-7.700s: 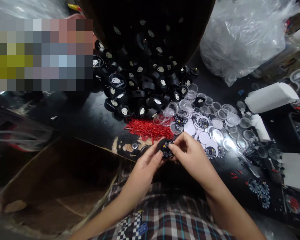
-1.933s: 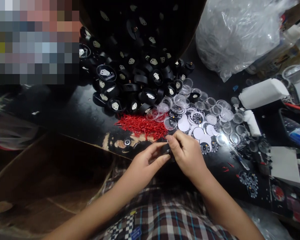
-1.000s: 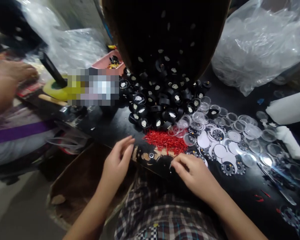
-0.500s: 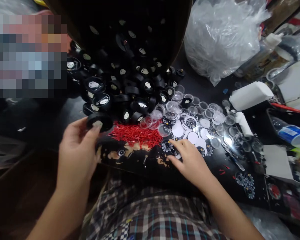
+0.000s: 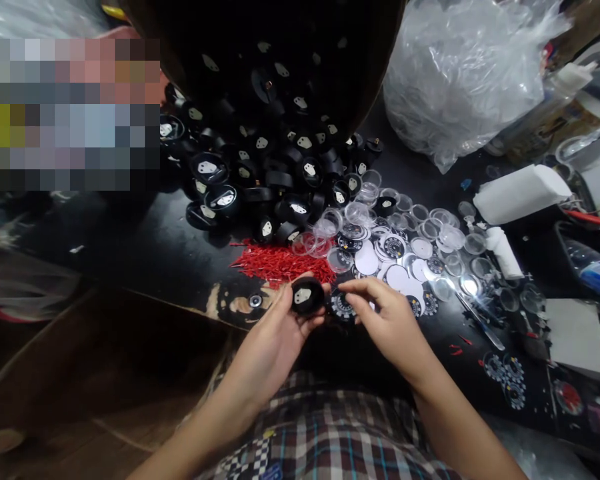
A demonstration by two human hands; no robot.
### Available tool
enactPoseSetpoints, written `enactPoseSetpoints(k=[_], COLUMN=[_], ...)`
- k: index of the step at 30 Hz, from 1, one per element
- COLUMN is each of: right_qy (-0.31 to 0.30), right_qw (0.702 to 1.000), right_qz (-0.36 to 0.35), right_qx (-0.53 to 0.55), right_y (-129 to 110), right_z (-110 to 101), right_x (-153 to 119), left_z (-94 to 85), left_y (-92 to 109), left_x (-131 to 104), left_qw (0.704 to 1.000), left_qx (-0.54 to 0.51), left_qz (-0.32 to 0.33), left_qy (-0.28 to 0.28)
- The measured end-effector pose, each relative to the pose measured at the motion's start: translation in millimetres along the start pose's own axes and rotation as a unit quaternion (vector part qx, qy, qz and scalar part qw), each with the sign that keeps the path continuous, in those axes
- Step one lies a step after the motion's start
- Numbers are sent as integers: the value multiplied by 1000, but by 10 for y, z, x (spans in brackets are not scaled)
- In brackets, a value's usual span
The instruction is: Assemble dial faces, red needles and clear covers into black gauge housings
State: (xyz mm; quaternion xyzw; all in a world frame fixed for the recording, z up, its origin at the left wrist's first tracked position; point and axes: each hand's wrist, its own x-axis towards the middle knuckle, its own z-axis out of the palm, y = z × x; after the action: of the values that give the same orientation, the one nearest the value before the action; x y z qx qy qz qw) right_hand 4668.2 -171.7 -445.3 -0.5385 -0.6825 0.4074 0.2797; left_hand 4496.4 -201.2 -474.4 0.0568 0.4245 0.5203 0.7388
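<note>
The left hand point(image 5: 275, 337) pinches a black round case point(image 5: 307, 296) at its fingertips; just right, the right hand point(image 5: 387, 320) pinches a printed dial point(image 5: 343, 305) beside it.

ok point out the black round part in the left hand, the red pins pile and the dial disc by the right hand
black round part point(image 5: 307, 296), head view, on its pale centre patch
red pins pile point(image 5: 285, 263), head view, middle of the heap
dial disc point(image 5: 341, 305), head view, on its printed face

round casing point(image 5: 307, 295) held in left hand point(image 5: 273, 340), dial disc point(image 5: 342, 305) pinched in right hand point(image 5: 387, 320) just right of it, pointer heap point(image 5: 283, 262) behind both, casing pile point(image 5: 270, 167) farther behind, lens scatter point(image 5: 430, 233) to the right
</note>
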Motion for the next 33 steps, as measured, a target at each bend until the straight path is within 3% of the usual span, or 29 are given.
enactPoseSetpoints(k=[11, 15, 19, 28, 33], right_qy=[14, 30, 4, -31, -26], right_qw=[996, 999, 999, 997, 997], right_qz=[-84, -32, -14, -34, 19], right_qx=[-1, -21, -33, -62, -66], right_y=[-188, -188, -209, -242, -212], right_z=[76, 66, 24, -39, -8], right_x=[16, 12, 16, 28, 6], left_z=[26, -33, -104, -129, -107], left_y=[-101, -92, -32, 7, -30], left_x=[-107, -81, -36, -2, -27], left_qw=[992, 973, 952, 961, 964], left_qx=[123, 221, 294, 260, 246], left_qz=[34, 58, 61, 18, 21], left_qy=[-15, -38, -65, -93, -97])
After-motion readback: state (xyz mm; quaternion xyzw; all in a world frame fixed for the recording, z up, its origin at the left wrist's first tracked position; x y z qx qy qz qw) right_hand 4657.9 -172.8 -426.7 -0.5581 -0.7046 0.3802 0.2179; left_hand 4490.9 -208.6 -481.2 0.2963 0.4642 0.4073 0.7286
